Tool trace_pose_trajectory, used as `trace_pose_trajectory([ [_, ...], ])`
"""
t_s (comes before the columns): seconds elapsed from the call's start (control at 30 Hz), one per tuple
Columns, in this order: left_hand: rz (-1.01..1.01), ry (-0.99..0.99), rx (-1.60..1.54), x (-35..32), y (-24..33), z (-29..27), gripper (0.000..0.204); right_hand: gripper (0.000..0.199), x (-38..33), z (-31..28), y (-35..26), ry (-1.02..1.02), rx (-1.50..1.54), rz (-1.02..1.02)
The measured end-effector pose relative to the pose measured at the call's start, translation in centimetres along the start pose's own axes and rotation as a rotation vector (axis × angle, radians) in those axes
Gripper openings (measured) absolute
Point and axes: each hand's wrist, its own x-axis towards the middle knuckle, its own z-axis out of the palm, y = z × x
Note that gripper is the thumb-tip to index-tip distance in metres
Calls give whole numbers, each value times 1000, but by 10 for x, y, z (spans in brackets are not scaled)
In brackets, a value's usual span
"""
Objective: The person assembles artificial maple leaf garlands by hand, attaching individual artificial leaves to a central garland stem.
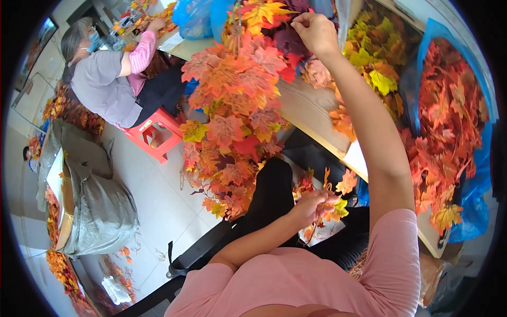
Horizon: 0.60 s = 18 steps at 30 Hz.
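Observation:
My left hand (311, 207), in front of my lap, has its fingers closed around a sprig of artificial maple leaves (338, 210), yellow and orange, with thin stems hanging below. My right hand (318, 36) reaches far forward over the table, thumb and fingertips pinched together beside dark purple leaves (289, 41). Whatever is in that pinch is too small to make out. Left of it are yellow-orange leaves (261, 15). A thick bunch of orange and red artificial maple leaves (227, 127) hangs from the table edge down toward my knee.
Yellow-green leaves (377, 58) lie heaped on the wooden table (303, 108). At the right, a blue bag (478, 185) holds red leaves (449, 105). A co-worker (105, 79) sits on a red stool (158, 134) at far left. A grey-green sack (100, 206) stands at left.

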Motion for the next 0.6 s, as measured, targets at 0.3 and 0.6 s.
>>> trace_pose_trajectory([
  [0.3, 27, -20, -40, -12, 20, -13, 25, 15, 37, 42, 23, 116, 161, 312],
  [0.6, 106, -93, -40, 3, 16, -12, 17, 16, -3, -82, 56, 48, 356, 187],
])
